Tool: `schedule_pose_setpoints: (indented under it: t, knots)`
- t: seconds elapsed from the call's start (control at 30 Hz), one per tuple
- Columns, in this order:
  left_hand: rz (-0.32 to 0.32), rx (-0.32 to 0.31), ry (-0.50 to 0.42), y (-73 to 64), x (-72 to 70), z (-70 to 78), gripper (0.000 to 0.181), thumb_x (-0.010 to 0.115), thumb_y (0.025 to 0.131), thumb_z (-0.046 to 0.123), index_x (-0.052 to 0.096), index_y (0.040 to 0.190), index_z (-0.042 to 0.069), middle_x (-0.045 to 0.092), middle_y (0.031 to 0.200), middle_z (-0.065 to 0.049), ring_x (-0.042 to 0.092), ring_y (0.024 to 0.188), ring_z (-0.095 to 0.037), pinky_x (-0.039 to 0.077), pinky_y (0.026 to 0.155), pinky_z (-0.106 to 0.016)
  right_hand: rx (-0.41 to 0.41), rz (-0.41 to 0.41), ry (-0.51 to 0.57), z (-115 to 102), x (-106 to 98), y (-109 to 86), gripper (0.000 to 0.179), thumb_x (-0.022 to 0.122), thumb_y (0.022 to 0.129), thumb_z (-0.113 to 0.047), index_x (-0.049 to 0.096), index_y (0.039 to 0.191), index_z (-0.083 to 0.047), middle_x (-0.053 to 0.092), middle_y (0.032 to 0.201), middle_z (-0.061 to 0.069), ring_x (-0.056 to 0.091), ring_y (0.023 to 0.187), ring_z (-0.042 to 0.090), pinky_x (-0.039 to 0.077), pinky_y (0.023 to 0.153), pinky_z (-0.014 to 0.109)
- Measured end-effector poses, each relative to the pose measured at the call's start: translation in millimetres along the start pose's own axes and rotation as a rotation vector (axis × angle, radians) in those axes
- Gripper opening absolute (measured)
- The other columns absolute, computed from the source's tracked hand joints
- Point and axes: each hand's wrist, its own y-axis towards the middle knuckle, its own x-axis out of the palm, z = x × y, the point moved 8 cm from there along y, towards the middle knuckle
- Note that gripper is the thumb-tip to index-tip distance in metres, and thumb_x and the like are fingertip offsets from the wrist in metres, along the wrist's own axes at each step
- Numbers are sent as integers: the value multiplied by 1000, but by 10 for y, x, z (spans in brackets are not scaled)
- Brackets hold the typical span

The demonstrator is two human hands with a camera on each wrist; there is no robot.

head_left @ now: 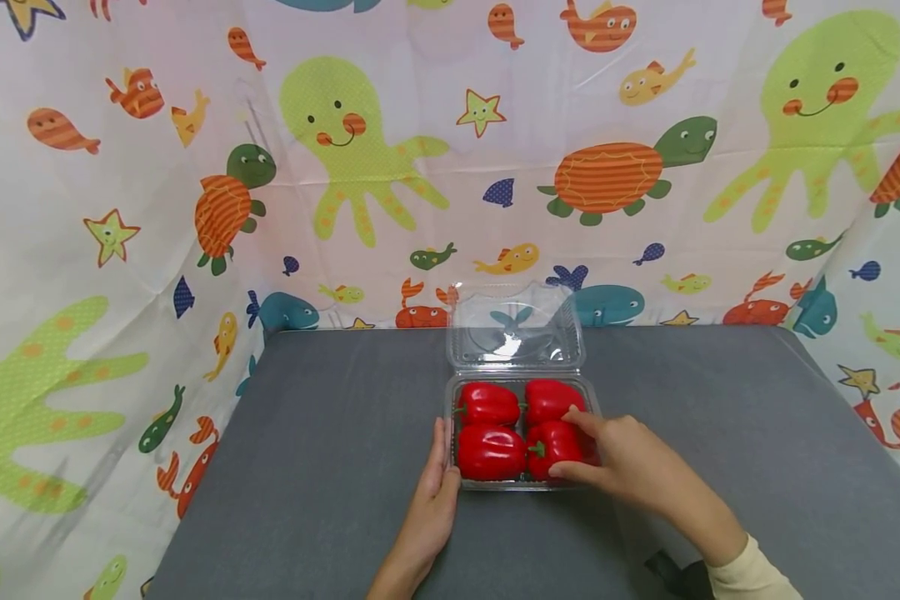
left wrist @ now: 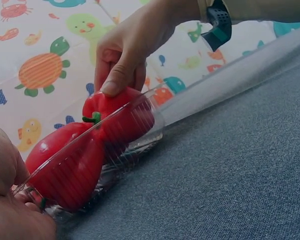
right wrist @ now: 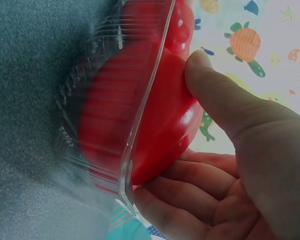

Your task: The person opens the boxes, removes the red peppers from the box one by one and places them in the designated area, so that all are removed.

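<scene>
A clear plastic clamshell container (head_left: 495, 486) stands on the table with its lid (head_left: 506, 354) raised behind it. Inside lie several red bell peppers, among them one at the front left (head_left: 491, 452) and two at the back. My left hand (head_left: 431, 504) holds the container's left side, its thumb at the front corner. With thumb and fingers my right hand (head_left: 633, 462) grips the front-right bell pepper (head_left: 549, 442), which sits in the container. The right wrist view shows the thumb on this bell pepper (right wrist: 174, 115) and the fingers round its far side.
The grey table (head_left: 345, 417) extends around the container. A white curtain (head_left: 457, 208) printed with sea animals hangs behind the table and at both sides. A dark strap (left wrist: 218, 25) is on the right wrist, below a pale sleeve.
</scene>
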Motion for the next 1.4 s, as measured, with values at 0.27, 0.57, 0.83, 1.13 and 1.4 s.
schedule_pose_setpoints:
  t: [0.27,0.57,0.83,1.13,1.4]
  knots:
    - [-13,24,-3,2,14,10,72,35,111,6,-2,171,19,6,177,7,0,163,-19,12,130,-50,-12,2,64,23,-35,3,82,89,79,-57,67,137,-3,74,87,-6,61,69,6,54,58,21]
    - [-14,30,-6,-4,17,20,71,35,112,6,-1,171,22,6,177,7,1,163,-18,13,130,-48,25,0,145,92,-45,-2,82,89,78,-57,66,136,-5,77,120,11,74,99,23,65,71,31]
    - [-12,43,0,-2,16,30,71,34,112,6,-2,171,17,7,178,5,2,163,-19,13,129,-48,27,-1,164,101,-69,-5,80,89,79,-58,66,135,-5,76,121,11,75,105,29,65,73,35]
    - [-12,34,-5,0,22,37,71,34,112,6,-1,171,20,8,177,9,3,163,-17,14,129,-46,31,10,202,129,-130,-24,80,88,79,-57,66,136,-7,75,125,13,74,112,37,66,75,40]
    - [-2,50,-10,-5,22,49,71,35,112,5,-1,171,17,8,178,5,3,163,-21,14,129,-49,5,56,201,119,-275,-68,84,86,80,-61,64,143,-9,71,136,15,70,121,41,65,80,42]
